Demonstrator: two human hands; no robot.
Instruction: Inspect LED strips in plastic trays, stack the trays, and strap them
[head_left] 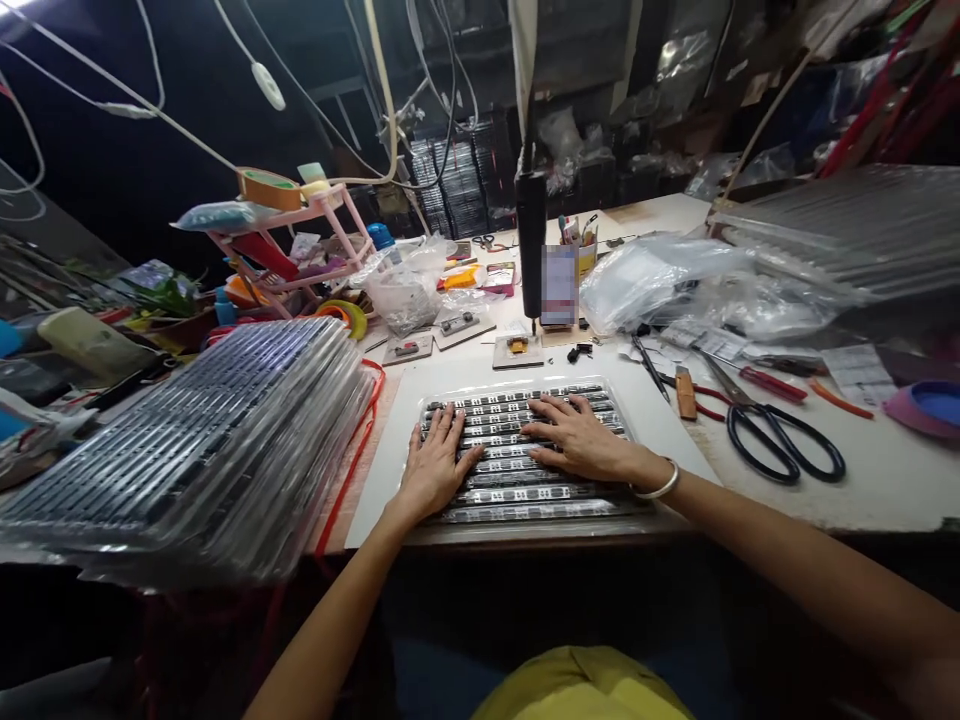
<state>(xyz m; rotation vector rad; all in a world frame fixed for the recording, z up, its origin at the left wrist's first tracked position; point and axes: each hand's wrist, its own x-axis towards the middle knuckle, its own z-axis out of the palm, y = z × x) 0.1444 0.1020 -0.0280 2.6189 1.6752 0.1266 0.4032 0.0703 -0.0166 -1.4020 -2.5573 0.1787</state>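
Note:
A clear plastic tray (517, 505) with rows of small dark parts lies on a white mat at the table's front edge. My left hand (436, 462) rests flat on the tray's left side, fingers spread over the rows. My right hand (577, 438), with a metal bangle on its wrist, lies flat on the tray's right side with its fingers pointing left. Neither hand holds anything.
A tall stack of similar trays (187, 450) sits at left, another stack (847, 225) at far right. Black scissors (780, 435), a red-handled cutter (769, 383) and a knife (685, 392) lie right of the tray. A hanging black tool (531, 245), small jigs (517, 348) and plastic bags (652, 275) stand behind.

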